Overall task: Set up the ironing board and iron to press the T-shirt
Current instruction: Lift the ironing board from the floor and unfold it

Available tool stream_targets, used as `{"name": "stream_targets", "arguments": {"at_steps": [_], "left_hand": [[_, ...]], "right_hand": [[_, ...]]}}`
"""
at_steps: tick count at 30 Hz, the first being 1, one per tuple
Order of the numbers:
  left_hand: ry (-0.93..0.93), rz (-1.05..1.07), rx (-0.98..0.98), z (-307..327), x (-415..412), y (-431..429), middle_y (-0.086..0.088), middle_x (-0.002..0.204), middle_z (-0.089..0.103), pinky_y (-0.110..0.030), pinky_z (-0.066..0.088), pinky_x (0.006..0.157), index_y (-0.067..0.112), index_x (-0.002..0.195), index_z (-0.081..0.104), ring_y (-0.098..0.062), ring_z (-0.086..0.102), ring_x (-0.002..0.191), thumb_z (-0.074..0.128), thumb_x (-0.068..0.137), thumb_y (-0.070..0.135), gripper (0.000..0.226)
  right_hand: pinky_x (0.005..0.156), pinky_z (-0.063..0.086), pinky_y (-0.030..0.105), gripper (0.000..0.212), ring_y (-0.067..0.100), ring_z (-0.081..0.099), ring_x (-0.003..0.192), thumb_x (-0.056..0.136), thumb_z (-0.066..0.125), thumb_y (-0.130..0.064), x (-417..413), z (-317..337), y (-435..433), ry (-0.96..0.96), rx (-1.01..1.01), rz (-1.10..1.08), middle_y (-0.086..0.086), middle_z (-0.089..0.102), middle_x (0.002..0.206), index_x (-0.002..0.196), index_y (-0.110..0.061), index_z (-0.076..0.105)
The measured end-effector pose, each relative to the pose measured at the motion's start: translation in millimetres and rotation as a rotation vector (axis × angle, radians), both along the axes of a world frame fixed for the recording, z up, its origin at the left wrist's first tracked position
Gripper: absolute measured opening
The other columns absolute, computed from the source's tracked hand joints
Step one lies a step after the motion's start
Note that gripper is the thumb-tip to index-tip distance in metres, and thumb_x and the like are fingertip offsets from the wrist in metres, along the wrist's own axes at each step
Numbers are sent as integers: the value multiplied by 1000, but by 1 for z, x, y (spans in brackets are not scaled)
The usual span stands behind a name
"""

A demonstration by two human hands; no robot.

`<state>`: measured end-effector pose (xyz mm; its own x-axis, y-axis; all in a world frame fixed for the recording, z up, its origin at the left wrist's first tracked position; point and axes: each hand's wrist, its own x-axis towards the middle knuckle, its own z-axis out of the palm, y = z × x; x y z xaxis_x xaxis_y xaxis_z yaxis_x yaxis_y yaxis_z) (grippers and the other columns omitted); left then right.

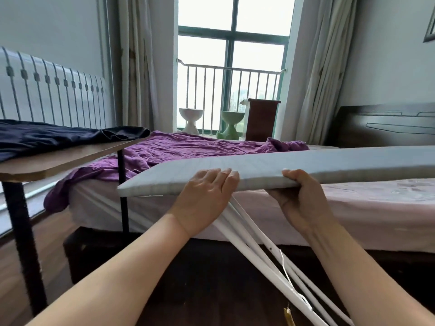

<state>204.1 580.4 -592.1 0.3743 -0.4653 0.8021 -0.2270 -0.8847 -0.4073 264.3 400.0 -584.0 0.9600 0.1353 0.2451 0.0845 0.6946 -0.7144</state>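
The ironing board (270, 168), padded in pale grey-blue, lies nearly level in front of me, running from centre to the right edge. Its white metal legs (249, 250) angle down beneath it toward the lower right. My left hand (207, 196) grips the board's near edge, fingers laid over the top. My right hand (299, 196) holds the same edge from below, fingertips curled over the rim. A dark navy T-shirt (58, 135) lies spread on the wooden table at the left. No iron is visible.
A wooden table (70, 158) with black legs stands at the left. Behind the board is a bed (353, 208) with a crumpled purple sheet (188, 149). A window with a railing, two stools and a dark cabinet (261, 118) are at the back. The floor is dark wood.
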Motion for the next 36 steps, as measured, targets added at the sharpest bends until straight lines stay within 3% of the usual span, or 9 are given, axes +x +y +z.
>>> {"name": "stream_targets", "arguments": {"at_steps": [5, 8, 11, 13, 16, 19, 21, 29, 36], "left_hand": [[-206, 2, 102, 3, -1, 7, -7, 89, 63, -35, 39, 68, 9, 96, 54, -24, 54, 80, 44, 80, 2, 21], [-33, 113, 267, -3, -1, 16, -4, 72, 67, -28, 47, 59, 10, 83, 66, -20, 60, 62, 45, 77, 3, 23], [174, 369, 241, -2, 0, 23, -6, 71, 70, -27, 53, 57, 11, 84, 73, -21, 65, 60, 62, 64, 12, 23], [257, 453, 195, -3, 2, 25, -6, 80, 72, -30, 55, 65, 10, 94, 72, -23, 67, 70, 68, 60, 17, 35], [278, 511, 101, -3, 0, 18, -5, 88, 72, -32, 51, 83, 10, 109, 67, -23, 66, 86, 59, 74, 28, 40], [383, 603, -22, -4, 6, 7, -13, 111, 65, -41, 27, 106, 1, 132, 43, -32, 50, 112, 33, 93, 36, 54], [387, 654, -14, -4, 14, -2, -16, 114, 62, -47, 18, 109, -5, 134, 35, -37, 44, 115, 31, 94, 27, 51], [444, 534, -180, 2, 26, -12, -22, 123, 54, -46, 5, 112, -9, 133, 26, -37, 29, 129, 38, 85, 2, 51], [341, 275, -317, 19, 31, -21, -12, 120, 59, -40, 13, 111, 7, 135, 36, -31, 37, 127, 42, 76, -1, 59]], "right_hand": [[84, 54, 46, 13, 24, 57, 83, 82, 50, 4, 0, 22, 10, -29, 57, -16, 8, 53, 79, 74, -7, 53], [74, 58, 39, 17, 22, 57, 77, 83, 49, 4, 0, 26, 14, -25, 74, 0, 7, 52, 76, 72, -8, 52], [67, 60, 36, 17, 21, 57, 75, 83, 49, 4, 1, 25, 16, 0, 90, 31, 7, 50, 77, 72, -7, 52], [67, 60, 38, 16, 22, 57, 78, 83, 49, 4, 1, 24, 15, 9, 90, 24, 8, 51, 79, 73, -7, 53], [69, 60, 41, 13, 24, 58, 82, 83, 50, 4, 3, 25, 13, 10, 95, 23, 9, 52, 84, 76, -6, 53], [69, 60, 41, 18, 23, 59, 77, 84, 49, 5, 5, 28, 12, 2, 102, 23, 8, 53, 78, 71, -7, 53], [66, 60, 40, 21, 22, 59, 73, 83, 49, 6, 6, 30, 13, -2, 97, 17, 7, 54, 74, 67, -7, 53], [70, 60, 41, 17, 22, 59, 76, 83, 51, 4, 12, 36, 11, -26, 57, 3, 7, 55, 76, 70, -7, 54], [81, 55, 50, 14, 26, 59, 79, 83, 52, 0, 18, 52, 1, -59, -1, -28, 10, 56, 76, 71, -8, 54]]}}
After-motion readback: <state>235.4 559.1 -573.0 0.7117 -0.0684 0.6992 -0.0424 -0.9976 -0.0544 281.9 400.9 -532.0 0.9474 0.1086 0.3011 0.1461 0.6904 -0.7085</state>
